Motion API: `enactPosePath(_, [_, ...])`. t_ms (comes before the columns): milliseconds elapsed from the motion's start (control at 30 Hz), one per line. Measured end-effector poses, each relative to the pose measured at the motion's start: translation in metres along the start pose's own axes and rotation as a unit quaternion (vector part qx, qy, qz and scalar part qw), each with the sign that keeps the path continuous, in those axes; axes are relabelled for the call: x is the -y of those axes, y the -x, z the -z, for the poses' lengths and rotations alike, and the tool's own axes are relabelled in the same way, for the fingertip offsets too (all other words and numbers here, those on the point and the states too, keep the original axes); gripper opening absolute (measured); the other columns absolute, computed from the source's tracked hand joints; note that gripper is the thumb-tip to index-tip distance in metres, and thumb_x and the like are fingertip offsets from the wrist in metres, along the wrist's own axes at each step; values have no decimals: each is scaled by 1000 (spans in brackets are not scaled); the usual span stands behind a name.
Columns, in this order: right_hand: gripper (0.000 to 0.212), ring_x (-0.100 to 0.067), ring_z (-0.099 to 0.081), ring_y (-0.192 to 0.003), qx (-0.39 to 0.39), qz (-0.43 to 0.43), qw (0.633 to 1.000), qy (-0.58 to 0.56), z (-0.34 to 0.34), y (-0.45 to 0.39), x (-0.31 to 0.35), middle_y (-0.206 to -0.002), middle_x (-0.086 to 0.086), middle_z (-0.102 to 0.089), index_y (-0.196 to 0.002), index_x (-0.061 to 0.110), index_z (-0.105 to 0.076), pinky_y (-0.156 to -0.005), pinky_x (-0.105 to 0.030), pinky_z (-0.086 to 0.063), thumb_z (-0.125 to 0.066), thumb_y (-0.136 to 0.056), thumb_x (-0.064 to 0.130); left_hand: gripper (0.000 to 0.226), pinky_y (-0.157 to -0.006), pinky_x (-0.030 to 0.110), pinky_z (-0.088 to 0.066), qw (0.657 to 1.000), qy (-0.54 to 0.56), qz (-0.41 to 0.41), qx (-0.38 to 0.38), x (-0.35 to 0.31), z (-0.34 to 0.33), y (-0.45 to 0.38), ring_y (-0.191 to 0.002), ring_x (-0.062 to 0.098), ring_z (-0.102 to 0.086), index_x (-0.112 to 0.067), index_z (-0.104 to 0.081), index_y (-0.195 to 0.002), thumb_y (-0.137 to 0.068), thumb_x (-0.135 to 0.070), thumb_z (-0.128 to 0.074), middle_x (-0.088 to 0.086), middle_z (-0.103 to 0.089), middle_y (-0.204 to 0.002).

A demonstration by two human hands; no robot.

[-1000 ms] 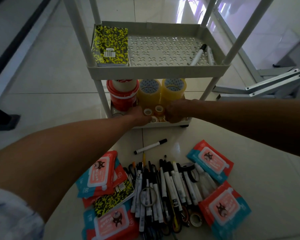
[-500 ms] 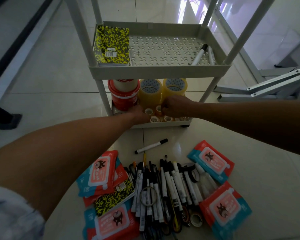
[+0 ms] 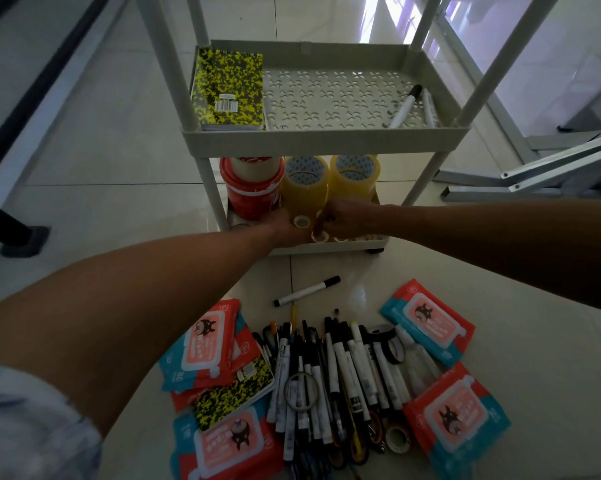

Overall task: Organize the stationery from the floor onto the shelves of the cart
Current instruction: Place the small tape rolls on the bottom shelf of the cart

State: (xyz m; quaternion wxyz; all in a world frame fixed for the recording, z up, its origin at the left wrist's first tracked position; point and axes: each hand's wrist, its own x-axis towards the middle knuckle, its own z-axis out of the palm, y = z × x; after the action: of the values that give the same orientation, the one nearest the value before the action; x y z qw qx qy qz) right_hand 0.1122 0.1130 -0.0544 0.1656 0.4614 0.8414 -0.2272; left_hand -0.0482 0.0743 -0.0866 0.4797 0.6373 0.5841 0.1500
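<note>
Both my hands reach into the bottom shelf (image 3: 326,249) of the grey cart. My left hand (image 3: 287,226) grips a small clear tape roll (image 3: 301,221). My right hand (image 3: 344,218) pinches a small amber tape roll (image 3: 321,220) right beside it. More small rolls (image 3: 319,237) lie at the shelf's front edge. Behind the hands stand two big yellow tape rolls (image 3: 304,188) and a red and white tape stack (image 3: 254,188). The middle shelf (image 3: 326,140) holds a yellow-black notebook (image 3: 228,90) and a marker (image 3: 404,105).
On the floor near me lie a heap of markers and pens (image 3: 333,372), a lone marker (image 3: 307,291), several wipe packs (image 3: 427,322), another yellow-black notebook (image 3: 233,393) and small tape rolls (image 3: 397,439). A metal frame (image 3: 551,171) lies to the right, a dark table leg (image 3: 18,233) to the left.
Both hands have pushed slightly deeper into the bottom shelf, up against the yellow rolls. The small rolls stay in my fingers.
</note>
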Motion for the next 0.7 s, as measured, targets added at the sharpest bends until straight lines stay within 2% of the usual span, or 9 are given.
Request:
enactPosePath(33, [35,-23,-60,-106,11,6,1000,25,-2,1,1,-122,-9,-64,-126,13,-63,-92,-32,-48,-50,-101,35,46,-101,33,-47,997,-74,33,6,3,2,1,-112,31,-60,-7,-60,-124,-98,-45,-55,19,-66,-120])
enactPosePath(67, [37,-24,-57,-108,14,10,998,53,-5,2,2,-124,-9,-62,-127,14,-61,-91,-31,-45,-48,-102,37,45,-96,32,-52,994,-78,65,-38,3,0,-2,-110,29,-63,-7,-60,-125,-95,-41,-61,17,-66,-124])
enactPosePath(133, [37,-24,-57,-109,13,12,995,94,-8,5,1,-126,-9,-60,-132,16,-58,-88,-31,-43,-46,-103,35,37,-77,27,-59,988,-33,104,-104,7,4,-2,-96,25,-66,-7,-59,-122,-94,-31,-63,16,-67,-118])
enactPosePath(267, [35,-23,-62,-105,8,23,989,145,-7,7,0,-121,-8,-63,-133,18,-57,-82,-31,-49,-45,-103,31,57,-94,44,-57,986,22,99,-134,8,10,4,-108,26,-65,-20,-41,-144,-94,-28,-66,10,-64,-124])
enactPosePath(367, [30,-22,-64,-100,-13,30,990,137,-8,6,0,-115,-7,-66,-125,17,-61,-85,-33,-54,-48,-101,31,62,-96,45,-55,985,35,83,-149,6,10,8,-112,27,-63,-23,-37,-147,-93,-30,-68,8,-61,-130])
enactPosePath(433, [24,-20,-66,-92,-64,45,991,109,-7,4,0,-105,-5,-69,-114,16,-65,-80,-33,-56,-52,-100,29,64,-100,45,-53,986,59,73,-136,6,10,9,-117,27,-60,-21,-37,-147,-92,-27,-70,9,-60,-133])
enactPosePath(500, [25,-16,-65,-87,-95,63,990,79,-3,2,2,-104,0,-71,-114,19,-69,-74,-30,-54,-51,-99,27,60,-101,46,-52,987,68,64,-130,6,11,11,-118,28,-60,-19,-40,-145,-93,-24,-69,12,-60,-133])
enactPosePath(600, [33,-14,-61,-94,-55,109,991,47,-1,0,10,-115,3,-67,-126,25,-66,-80,-29,-51,-50,-98,20,46,-98,43,-54,987,50,83,-128,6,10,14,-112,28,-61,-13,-47,-138,-95,-20,-63,16,-62,-125])
enactPosePath(700, [39,-22,-59,-113,18,115,990,86,-6,-4,16,-129,-2,-61,-137,26,-58,-93,-31,-48,-43,-102,18,29,-84,36,-54,984,0,122,-132,6,8,14,-98,27,-61,-4,-57,-123,-97,-17,-55,19,-63,-113])
